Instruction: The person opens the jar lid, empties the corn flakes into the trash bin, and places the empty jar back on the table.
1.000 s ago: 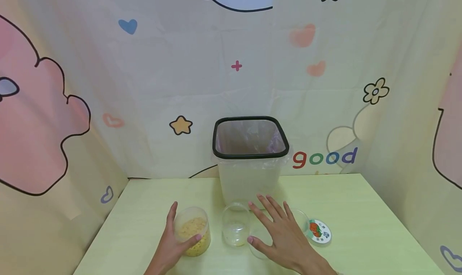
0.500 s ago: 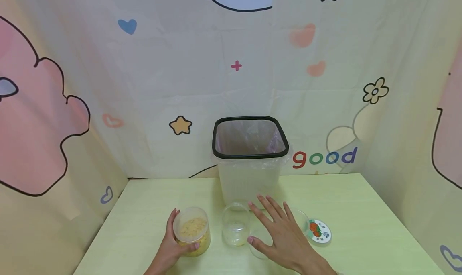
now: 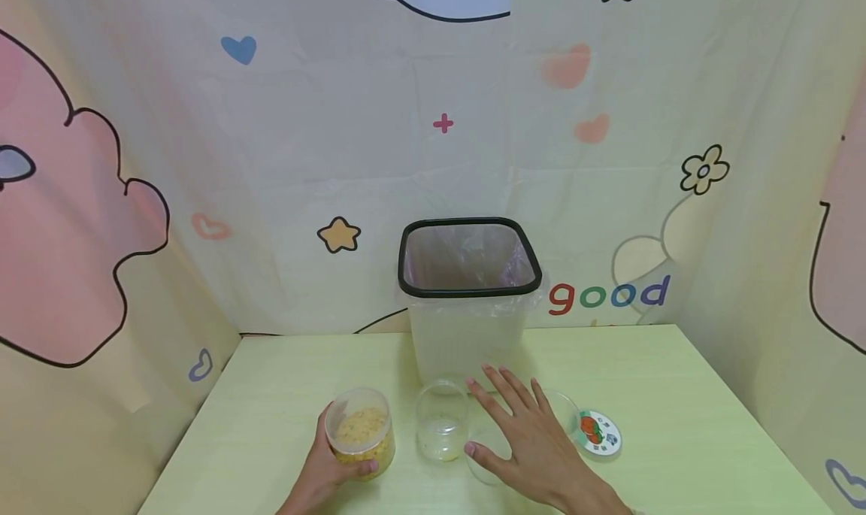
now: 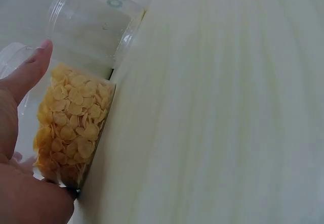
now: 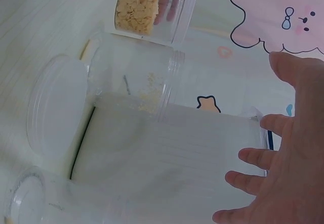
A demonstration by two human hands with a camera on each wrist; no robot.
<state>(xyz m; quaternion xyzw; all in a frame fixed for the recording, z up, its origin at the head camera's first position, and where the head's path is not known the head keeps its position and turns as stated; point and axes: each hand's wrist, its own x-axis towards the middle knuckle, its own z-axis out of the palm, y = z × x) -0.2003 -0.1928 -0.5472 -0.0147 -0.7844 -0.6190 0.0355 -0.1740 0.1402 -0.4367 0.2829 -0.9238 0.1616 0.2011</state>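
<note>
My left hand (image 3: 321,464) grips a clear plastic jar of corn flakes (image 3: 365,434), thumb across its near side and fingers around the far left. The jar stands upright on the table without a lid, a little over half full of yellow flakes. To its right is a second clear jar (image 3: 442,422), with a few crumbs visible inside in the right wrist view. My right hand (image 3: 531,447) hovers with fingers spread and holds nothing. Below it lies a clear round lid (image 5: 58,105), partly hidden in the head view. Another clear jar (image 3: 563,411) is partly covered by that hand.
A pale bin (image 3: 467,334) with a black rim and plastic liner stands behind the jars, near the table's back edge. On the right lies a white printed disc (image 3: 600,434). A patterned cloth (image 3: 291,162) surrounds the pale table (image 3: 690,425) at back and sides.
My left hand has closed from a loose, spread pose beside the flake jar to a grip around it. The jar has barely moved. The right hand stays in place.
</note>
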